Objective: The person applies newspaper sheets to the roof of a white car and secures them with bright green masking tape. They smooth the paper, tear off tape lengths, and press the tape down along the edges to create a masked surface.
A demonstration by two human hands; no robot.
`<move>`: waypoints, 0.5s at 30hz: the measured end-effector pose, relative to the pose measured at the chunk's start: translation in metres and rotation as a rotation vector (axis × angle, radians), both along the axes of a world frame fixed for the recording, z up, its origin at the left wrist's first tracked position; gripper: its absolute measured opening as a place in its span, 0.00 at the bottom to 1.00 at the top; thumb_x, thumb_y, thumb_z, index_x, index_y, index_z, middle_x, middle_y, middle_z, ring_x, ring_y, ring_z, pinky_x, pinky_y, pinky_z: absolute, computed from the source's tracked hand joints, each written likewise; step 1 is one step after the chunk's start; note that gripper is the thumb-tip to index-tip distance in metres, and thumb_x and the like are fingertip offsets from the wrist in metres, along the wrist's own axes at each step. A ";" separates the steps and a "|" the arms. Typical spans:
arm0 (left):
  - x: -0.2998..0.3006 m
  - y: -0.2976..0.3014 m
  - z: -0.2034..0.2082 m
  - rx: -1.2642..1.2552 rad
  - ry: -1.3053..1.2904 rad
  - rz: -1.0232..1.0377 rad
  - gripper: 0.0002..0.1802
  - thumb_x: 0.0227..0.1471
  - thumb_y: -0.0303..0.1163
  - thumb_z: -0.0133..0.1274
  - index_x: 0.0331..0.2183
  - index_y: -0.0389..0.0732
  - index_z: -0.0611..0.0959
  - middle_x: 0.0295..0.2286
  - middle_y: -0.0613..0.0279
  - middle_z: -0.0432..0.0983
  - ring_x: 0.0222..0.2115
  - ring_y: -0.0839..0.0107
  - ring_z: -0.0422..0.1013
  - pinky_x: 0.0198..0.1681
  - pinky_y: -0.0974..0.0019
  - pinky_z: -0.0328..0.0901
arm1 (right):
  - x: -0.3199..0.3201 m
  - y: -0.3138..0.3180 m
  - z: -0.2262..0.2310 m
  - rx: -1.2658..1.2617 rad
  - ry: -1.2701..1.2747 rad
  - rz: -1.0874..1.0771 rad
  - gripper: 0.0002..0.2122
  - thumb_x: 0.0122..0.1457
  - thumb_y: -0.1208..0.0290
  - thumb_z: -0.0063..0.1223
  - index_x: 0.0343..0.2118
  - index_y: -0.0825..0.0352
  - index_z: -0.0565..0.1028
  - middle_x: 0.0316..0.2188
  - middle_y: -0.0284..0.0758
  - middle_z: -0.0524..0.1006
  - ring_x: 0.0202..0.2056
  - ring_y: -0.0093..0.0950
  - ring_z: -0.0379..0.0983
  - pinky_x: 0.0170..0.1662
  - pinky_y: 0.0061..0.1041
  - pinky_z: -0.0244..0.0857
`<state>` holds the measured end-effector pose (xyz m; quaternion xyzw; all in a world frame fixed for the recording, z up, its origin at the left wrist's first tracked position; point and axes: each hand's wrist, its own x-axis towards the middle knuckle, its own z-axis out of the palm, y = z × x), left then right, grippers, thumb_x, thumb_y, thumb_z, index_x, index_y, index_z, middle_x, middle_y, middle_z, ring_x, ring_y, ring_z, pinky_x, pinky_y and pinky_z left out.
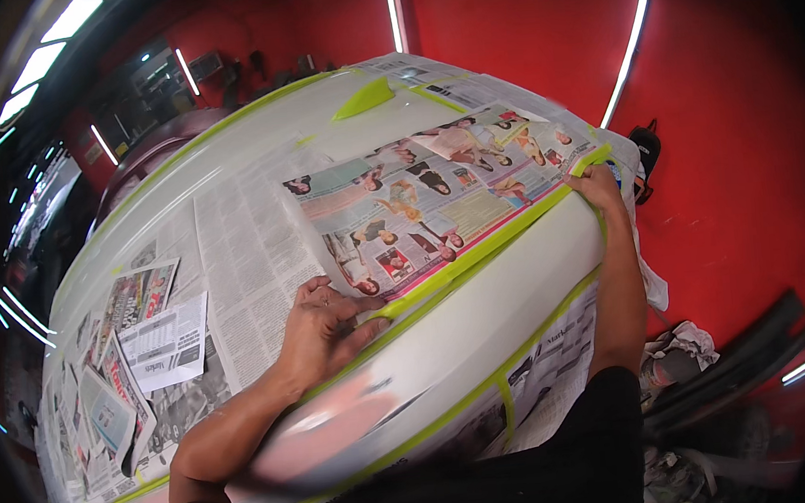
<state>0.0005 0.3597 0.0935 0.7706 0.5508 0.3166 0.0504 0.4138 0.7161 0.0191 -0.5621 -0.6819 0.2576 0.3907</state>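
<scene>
The sheet (432, 202) lies on the car roof (261, 135) by its near edge, long axis slanting rightward between my hands, tape (424, 289) along its border. My left hand (328, 322), half open, touches the tape's left end; my right hand (598, 187) curls at the right end, grip unclear.

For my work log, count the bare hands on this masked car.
2. The left hand is at the near left corner of the colour newspaper sheet; the right hand is on the yellow-green tape at the sheet's right end. I see no others.
</scene>
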 end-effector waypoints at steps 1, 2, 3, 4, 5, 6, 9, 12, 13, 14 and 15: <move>0.000 -0.001 -0.002 0.006 0.000 -0.009 0.12 0.47 0.34 0.65 0.36 0.44 0.88 0.26 0.61 0.82 0.32 0.69 0.75 0.58 0.55 0.55 | -0.006 -0.005 0.000 0.034 0.035 -0.014 0.09 0.53 0.72 0.64 0.35 0.71 0.83 0.29 0.34 0.83 0.29 0.22 0.77 0.36 0.24 0.68; 0.000 -0.003 -0.004 0.011 0.001 -0.019 0.11 0.46 0.33 0.66 0.36 0.43 0.88 0.25 0.61 0.81 0.31 0.69 0.75 0.58 0.55 0.55 | -0.006 0.003 -0.009 0.044 0.055 -0.046 0.10 0.52 0.70 0.65 0.35 0.69 0.84 0.28 0.34 0.83 0.29 0.22 0.77 0.36 0.24 0.68; 0.001 -0.003 -0.004 0.019 0.000 -0.034 0.11 0.45 0.32 0.66 0.35 0.43 0.88 0.24 0.60 0.81 0.30 0.69 0.76 0.58 0.55 0.56 | -0.007 0.001 -0.009 0.071 0.010 -0.061 0.11 0.51 0.68 0.66 0.35 0.68 0.84 0.29 0.35 0.83 0.29 0.25 0.78 0.37 0.26 0.68; 0.003 -0.004 -0.003 0.008 0.012 -0.008 0.11 0.45 0.32 0.66 0.35 0.43 0.88 0.23 0.61 0.81 0.29 0.70 0.76 0.58 0.55 0.56 | -0.007 -0.001 -0.009 0.098 -0.034 -0.077 0.12 0.50 0.65 0.66 0.35 0.67 0.84 0.29 0.37 0.83 0.30 0.27 0.79 0.38 0.28 0.69; 0.004 -0.005 -0.002 -0.003 0.023 0.017 0.12 0.45 0.32 0.66 0.35 0.43 0.88 0.22 0.61 0.80 0.27 0.70 0.76 0.58 0.55 0.56 | -0.007 -0.004 -0.009 0.124 -0.079 -0.093 0.13 0.49 0.63 0.67 0.34 0.66 0.84 0.29 0.39 0.83 0.30 0.30 0.80 0.38 0.29 0.69; 0.005 -0.005 -0.001 -0.011 0.033 0.043 0.12 0.45 0.32 0.66 0.35 0.43 0.87 0.21 0.62 0.80 0.26 0.70 0.76 0.58 0.54 0.57 | -0.008 -0.005 -0.009 0.126 -0.086 -0.099 0.14 0.49 0.62 0.67 0.35 0.66 0.84 0.29 0.39 0.83 0.31 0.31 0.80 0.39 0.30 0.69; 0.011 -0.007 0.000 0.019 0.106 0.066 0.13 0.45 0.32 0.65 0.37 0.43 0.87 0.18 0.64 0.79 0.24 0.70 0.75 0.57 0.54 0.57 | -0.007 -0.006 -0.010 0.127 -0.096 -0.113 0.15 0.48 0.60 0.67 0.35 0.65 0.84 0.30 0.40 0.83 0.33 0.33 0.80 0.40 0.31 0.69; 0.014 -0.005 -0.004 0.025 0.131 0.107 0.14 0.46 0.34 0.65 0.37 0.44 0.87 0.18 0.65 0.78 0.24 0.71 0.75 0.55 0.55 0.58 | -0.006 -0.005 -0.012 0.142 -0.087 -0.122 0.15 0.48 0.60 0.66 0.36 0.65 0.83 0.30 0.40 0.83 0.34 0.34 0.80 0.40 0.31 0.69; 0.016 -0.006 -0.004 0.028 0.159 0.123 0.14 0.47 0.34 0.64 0.38 0.44 0.86 0.17 0.65 0.78 0.23 0.70 0.75 0.55 0.55 0.59 | -0.007 -0.005 -0.014 0.159 -0.085 -0.123 0.15 0.48 0.60 0.66 0.36 0.64 0.83 0.30 0.40 0.83 0.34 0.35 0.80 0.40 0.32 0.69; 0.018 -0.006 -0.004 0.030 0.188 0.139 0.14 0.47 0.35 0.64 0.38 0.44 0.86 0.17 0.65 0.78 0.23 0.70 0.75 0.54 0.56 0.59 | -0.007 -0.005 -0.015 0.176 -0.082 -0.125 0.15 0.49 0.60 0.66 0.36 0.64 0.83 0.30 0.41 0.83 0.34 0.36 0.80 0.40 0.32 0.69; 0.019 -0.008 -0.005 0.032 0.219 0.152 0.14 0.48 0.35 0.63 0.39 0.44 0.86 0.17 0.65 0.78 0.23 0.70 0.75 0.54 0.56 0.59 | -0.009 -0.007 -0.017 0.198 -0.095 -0.142 0.15 0.49 0.60 0.66 0.36 0.63 0.83 0.30 0.41 0.82 0.34 0.36 0.80 0.40 0.33 0.69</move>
